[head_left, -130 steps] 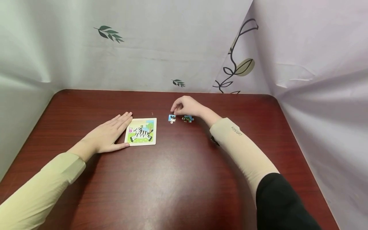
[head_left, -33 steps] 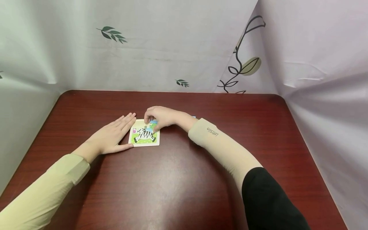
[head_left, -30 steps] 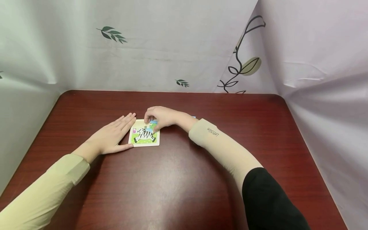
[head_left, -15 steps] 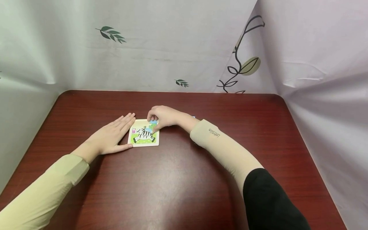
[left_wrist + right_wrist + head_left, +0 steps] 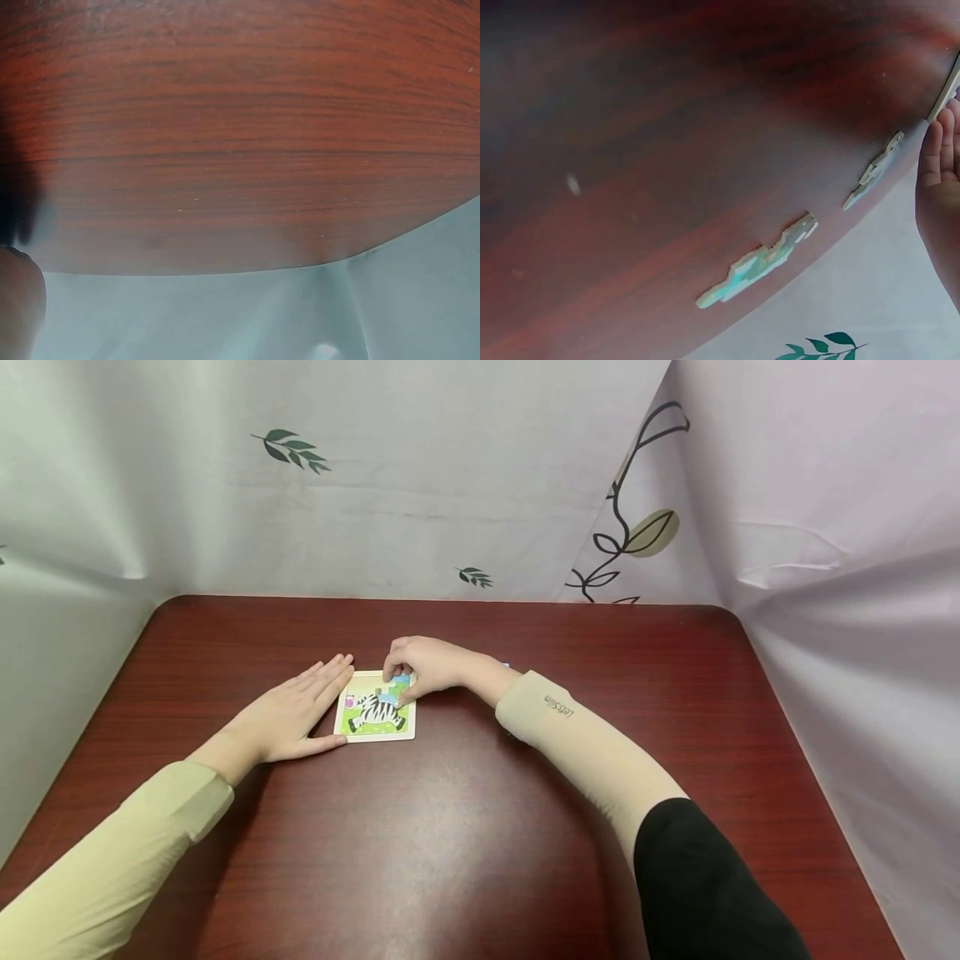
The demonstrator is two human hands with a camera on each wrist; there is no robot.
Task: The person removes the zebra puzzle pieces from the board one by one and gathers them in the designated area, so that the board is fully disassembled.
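A square zebra puzzle (image 5: 378,720) in a pale-framed tray (image 5: 375,738) lies on the table, left of centre. My left hand (image 5: 296,714) rests flat along the tray's left side, fingers straight, thumb at the lower left corner. My right hand (image 5: 427,664) bends over the upper right of the tray, its curled fingers and thumb pinching a blue and green puzzle piece (image 5: 400,687). In the right wrist view, two loose puzzle pieces, one nearer (image 5: 757,262) and one farther (image 5: 876,171), lie on the table beside my right hand (image 5: 941,172). My forearm mostly hides them in the head view.
The dark red wooden table (image 5: 420,843) has rounded far corners. White cloth (image 5: 420,485) with leaf prints hangs along its back and sides. In the left wrist view, table top (image 5: 240,135) and cloth fill most of the picture.
From beside the loose pieces, my right hand has come left onto the tray. Over the last second it has only shifted slightly at the tray's upper right. My left hand stays put.
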